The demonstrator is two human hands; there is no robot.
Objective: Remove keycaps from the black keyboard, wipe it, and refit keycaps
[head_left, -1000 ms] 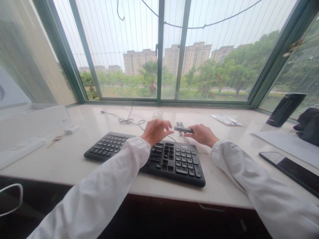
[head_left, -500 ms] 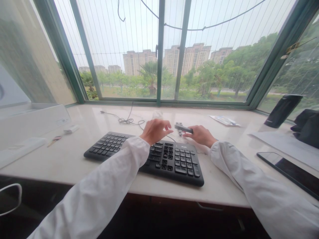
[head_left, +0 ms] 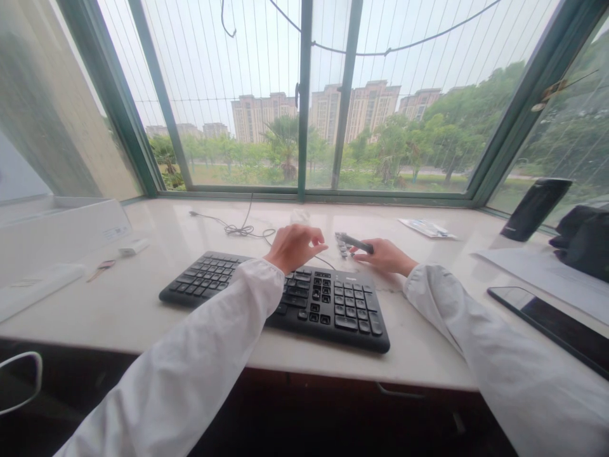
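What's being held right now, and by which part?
The right hand holds a slim dark tool by its right end. Whether the left hand pinches anything small cannot be told.

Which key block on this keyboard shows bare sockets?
The narrow block just left of the number pad: several of its sockets are bare, whereas the number pad's keys are capped.

My right hand (head_left: pixel 387 256) has swung the dark tool (head_left: pixel 358 244) so its tip slants more toward the far edge of the tabletop (head_left: pixel 428 349), farther from my left hand's (head_left: pixel 295 246) fingertips, uncovering more small pieces (head_left: pixel 342 247).
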